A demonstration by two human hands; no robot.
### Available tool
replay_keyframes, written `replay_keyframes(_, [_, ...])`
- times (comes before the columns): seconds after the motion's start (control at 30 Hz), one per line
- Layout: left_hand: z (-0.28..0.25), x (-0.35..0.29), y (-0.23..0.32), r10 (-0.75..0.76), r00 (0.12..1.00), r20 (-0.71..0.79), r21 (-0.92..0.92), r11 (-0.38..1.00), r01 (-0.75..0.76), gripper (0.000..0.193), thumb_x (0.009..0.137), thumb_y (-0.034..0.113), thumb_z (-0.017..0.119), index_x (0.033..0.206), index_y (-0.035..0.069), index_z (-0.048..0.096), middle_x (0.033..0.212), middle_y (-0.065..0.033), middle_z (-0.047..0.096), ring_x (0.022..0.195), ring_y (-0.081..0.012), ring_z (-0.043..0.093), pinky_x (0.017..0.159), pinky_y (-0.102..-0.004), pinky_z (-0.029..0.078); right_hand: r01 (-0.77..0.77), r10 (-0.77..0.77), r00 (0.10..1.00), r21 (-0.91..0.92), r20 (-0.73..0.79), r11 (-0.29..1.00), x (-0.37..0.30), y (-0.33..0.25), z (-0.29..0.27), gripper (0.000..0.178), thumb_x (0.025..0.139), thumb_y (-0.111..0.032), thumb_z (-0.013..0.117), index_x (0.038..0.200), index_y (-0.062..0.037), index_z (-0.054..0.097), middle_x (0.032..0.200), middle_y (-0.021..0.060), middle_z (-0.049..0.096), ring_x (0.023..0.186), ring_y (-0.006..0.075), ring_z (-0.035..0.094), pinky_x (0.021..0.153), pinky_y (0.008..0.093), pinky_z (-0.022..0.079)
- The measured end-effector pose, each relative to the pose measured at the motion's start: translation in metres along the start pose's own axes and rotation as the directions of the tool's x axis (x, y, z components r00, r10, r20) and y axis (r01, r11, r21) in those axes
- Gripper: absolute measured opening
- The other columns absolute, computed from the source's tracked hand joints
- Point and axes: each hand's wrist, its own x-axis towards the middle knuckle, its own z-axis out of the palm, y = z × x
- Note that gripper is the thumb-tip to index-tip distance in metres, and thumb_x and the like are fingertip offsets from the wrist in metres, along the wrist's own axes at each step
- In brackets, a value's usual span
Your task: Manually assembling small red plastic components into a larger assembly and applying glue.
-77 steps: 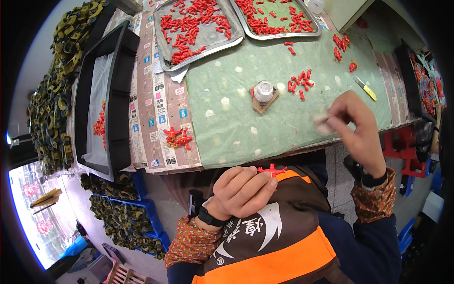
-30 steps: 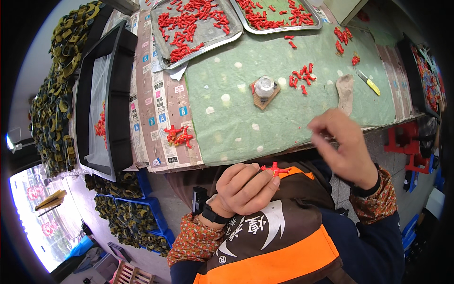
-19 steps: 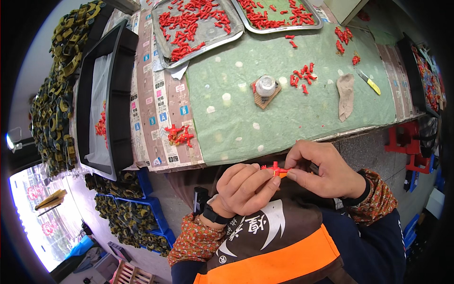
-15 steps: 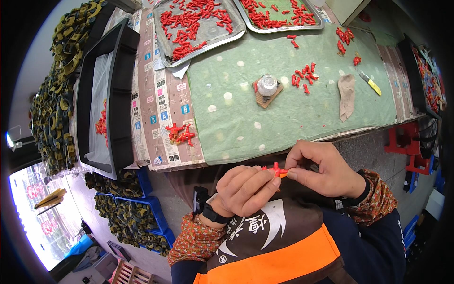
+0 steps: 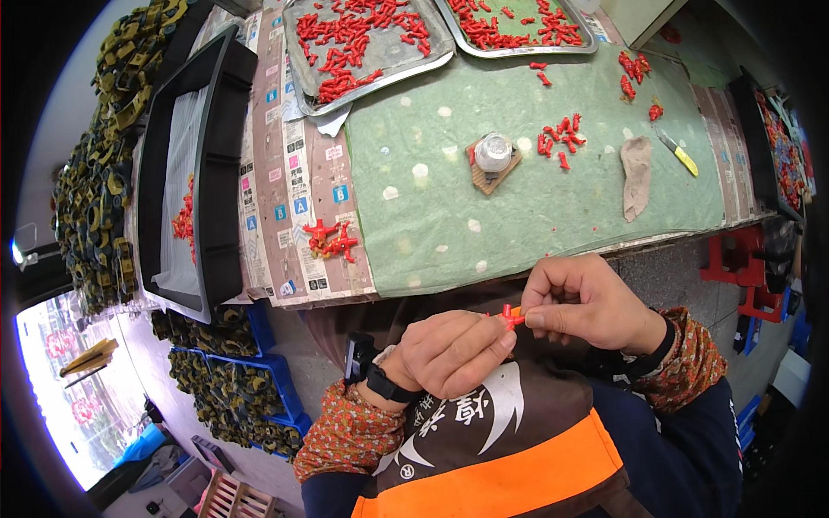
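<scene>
Just beyond the table's near edge, I hold a small red plastic toy figure between both hands. My left hand is closed round one side of it, with its fingers curled over and hiding much of the piece. The thumb and forefinger of my right hand pinch its other side. A bit of orange shows beside the red; whether it belongs to the figure I cannot tell. Nearest on the tabletop is a small cluster of red figures at the left front.
Two metal trays of red parts stand at the back. On the green cloth are a small clear jar on cardboard, loose red pieces, a beige fabric piece and a yellow-handled knife. A black crate stands left.
The red figure has turned between my fingers, and less of it shows. The orange bit now appears above it instead of at its lower right. My hands stay close together.
</scene>
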Motion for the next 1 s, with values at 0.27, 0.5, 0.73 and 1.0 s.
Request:
replay_keyframes(0.27, [0.001,-0.003,0.000,0.007,1.000,-0.002,-0.036,0.999,-0.007,0.038,0.083,0.006,0.081,0.117,0.001,0.067,0.108,-0.0131,0.068,0.085,-0.0241,0.071,0.069,-0.0334,0.064,-0.007,0.007,1.000,0.007,0.026,1.000,0.002,0.002,0.000,0.013,0.097,-0.011,0.073,0.094,-0.0017,0.065,0.078,0.0004,0.066,0.064,0.0039,0.059,0.055,0.0197,0.047])
replay_keyframes(0.5, [0.001,-0.003,0.000,0.011,1.000,-0.014,-0.072,0.997,-0.012,0.041,0.080,0.005,0.081,0.118,0.000,0.066,0.108,-0.0143,0.067,0.083,-0.0248,0.072,0.067,-0.0338,0.065,-0.001,0.001,1.000,0.005,0.027,1.000,0.001,0.000,0.002,0.013,0.097,-0.011,0.073,0.092,-0.0022,0.065,0.078,0.0004,0.066,0.064,0.0040,0.059,0.055,0.0197,0.047])
replay_keyframes(0.73, [0.005,0.001,0.002,-0.084,0.996,-0.043,-0.133,0.988,0.078,0.042,0.077,-0.001,0.082,0.116,0.003,0.066,0.102,-0.0114,0.068,0.085,-0.0257,0.071,0.072,-0.0360,0.062,-0.023,0.023,1.000,-0.005,0.011,1.000,0.000,-0.007,0.001,0.013,0.098,-0.012,0.072,0.093,-0.0023,0.064,0.080,-0.0001,0.065,0.068,0.0037,0.059,0.056,0.0198,0.047])
replay_keyframes(1.0, [0.016,0.000,0.014,-0.653,0.757,0.022,-0.470,0.662,0.584,0.029,0.089,-0.003,0.079,0.113,0.002,0.063,0.111,-0.0134,0.068,0.100,-0.0204,0.068,0.086,-0.0307,0.055,0.271,-0.285,0.958,-0.251,-0.020,0.929,0.010,-0.009,-0.004,0.012,0.097,-0.008,0.070,0.100,0.0007,0.063,0.090,0.0021,0.065,0.079,0.0082,0.059,0.068,0.0260,0.050])
